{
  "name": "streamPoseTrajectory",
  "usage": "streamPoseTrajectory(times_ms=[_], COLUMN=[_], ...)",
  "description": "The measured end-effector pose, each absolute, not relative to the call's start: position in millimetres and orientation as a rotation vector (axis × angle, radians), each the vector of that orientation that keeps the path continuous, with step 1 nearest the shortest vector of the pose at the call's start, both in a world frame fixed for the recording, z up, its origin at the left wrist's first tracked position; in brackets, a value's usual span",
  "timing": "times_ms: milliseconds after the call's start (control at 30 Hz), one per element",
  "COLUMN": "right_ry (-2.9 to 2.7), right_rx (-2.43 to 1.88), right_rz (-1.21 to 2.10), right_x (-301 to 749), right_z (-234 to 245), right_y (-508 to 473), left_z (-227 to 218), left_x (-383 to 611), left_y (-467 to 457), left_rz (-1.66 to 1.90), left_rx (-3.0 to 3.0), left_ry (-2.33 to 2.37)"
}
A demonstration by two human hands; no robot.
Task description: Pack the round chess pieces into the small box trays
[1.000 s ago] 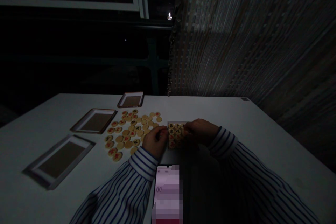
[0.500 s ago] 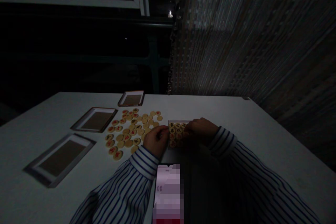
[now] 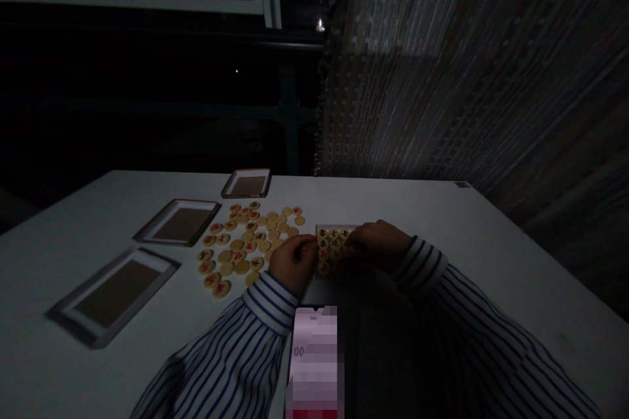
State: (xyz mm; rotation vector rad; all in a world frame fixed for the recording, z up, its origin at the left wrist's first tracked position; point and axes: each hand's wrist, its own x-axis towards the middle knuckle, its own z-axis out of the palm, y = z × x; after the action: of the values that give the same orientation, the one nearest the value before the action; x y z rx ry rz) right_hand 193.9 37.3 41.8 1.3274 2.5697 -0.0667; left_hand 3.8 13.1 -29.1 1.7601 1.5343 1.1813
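"So, where are the two hands?"

"Both are over a white surface (image 3: 491,281) in a dim room, at either side of a small shallow box (image 3: 337,227). Striped sleeves (image 3: 268,304) cover the wrists."

"What is the left hand doing?"

"The left hand (image 3: 293,265) is curled at the box's left edge, thumb and forefinger close together, perhaps to steady that side. I cannot tell whether it pinches anything."

"And the right?"

"The right hand (image 3: 381,242) bends down over the box's right side, probably to get at the pieces there. Its fingertips are lost in shadow, so I cannot tell what they grip."

"What is in the box?"

"Round pieces (image 3: 335,243) with black or red characters, lying in rows; the walls seem to keep them lined up."

"Anything else?"

"Loose discs (image 3: 238,255) lie scattered left of the box, apparently spread out within reach. Beyond them are three shallow trays (image 3: 118,293), likely set aside to leave room. A lit phone (image 3: 312,353) lies nearest the person."
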Motion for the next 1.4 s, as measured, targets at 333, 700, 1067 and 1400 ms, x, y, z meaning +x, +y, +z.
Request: streamPoseTrajectory(times_ms=[333,700,1067,1400], right_ry=[2.556,2.572,2.578,2.527], right_rx=[1.302,1.29,1.291,1.324], right_rz=[-0.067,-0.084,-0.085,-0.11], right_x=[191.7,191.6,191.4,190.2], right_z=[43.2,43.4,43.4,45.2], right_y=[35.4,34.3,33.7,33.3], left_z=[-28.3,-30.4,-29.6,-32.0], left_x=[4.7,4.9,4.3,3.8], left_y=[12.4,12.9,13.0,13.8], left_rz=[1.192,1.211,1.19,1.21], left_rx=[1.771,1.777,1.815,1.833], left_ry=[1.528,1.499,1.508,1.491])
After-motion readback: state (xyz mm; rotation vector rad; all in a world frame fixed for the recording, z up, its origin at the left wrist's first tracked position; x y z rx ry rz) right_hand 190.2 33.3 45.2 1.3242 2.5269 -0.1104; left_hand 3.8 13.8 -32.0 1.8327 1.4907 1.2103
